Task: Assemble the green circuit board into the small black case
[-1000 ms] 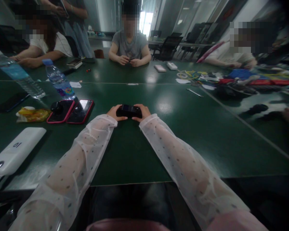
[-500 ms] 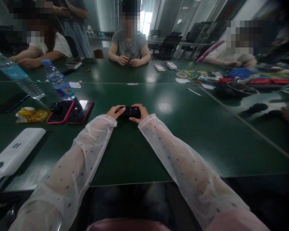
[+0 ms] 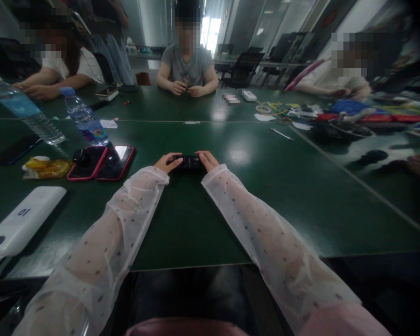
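A black phone [image 3: 192, 163] is held sideways in both hands just above or on the green table, with small pale marks showing on its dark screen. At its left end is my left hand [image 3: 168, 162], the thumb over the front edge and the fingers curled behind. My right hand [image 3: 207, 161] closes on the opposite end, its thumb along the side of the screen. Sheer white dotted sleeves cover both forearms. Nearest to my left hand lies a phone in a pink case [image 3: 116, 162].
Left of my hands are a second pink-cased phone [image 3: 87, 163] with a black object on it, a yellow packet [image 3: 46, 168], two water bottles [image 3: 86, 116] and a white power bank [image 3: 24, 219]. Cables [image 3: 276, 109] and tools lie at right. Several people sit around the table [image 3: 283, 196].
My right thumb has moved up from the phone's lower edge to its right side. The left hand stays put. A standing person in the background has shifted.
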Tool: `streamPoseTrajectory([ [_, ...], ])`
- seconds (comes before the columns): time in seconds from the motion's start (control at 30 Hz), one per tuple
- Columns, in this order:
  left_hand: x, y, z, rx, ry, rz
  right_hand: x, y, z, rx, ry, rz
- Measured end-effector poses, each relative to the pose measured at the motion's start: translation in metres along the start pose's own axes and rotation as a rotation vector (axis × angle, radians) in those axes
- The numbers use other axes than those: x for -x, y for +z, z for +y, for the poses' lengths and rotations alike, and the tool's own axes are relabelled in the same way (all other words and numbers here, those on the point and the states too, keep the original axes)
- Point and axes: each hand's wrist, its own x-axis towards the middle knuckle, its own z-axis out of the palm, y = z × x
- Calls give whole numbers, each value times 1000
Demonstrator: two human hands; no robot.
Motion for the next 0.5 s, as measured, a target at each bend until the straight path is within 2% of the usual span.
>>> streamPoseTrajectory([
  [0.27,3,-2,9,3,-20,-20,1,-4,-1,57,35,10],
  [0.5,1,0,4,14,0,-2,-2,-3,0,79,52,32],
])
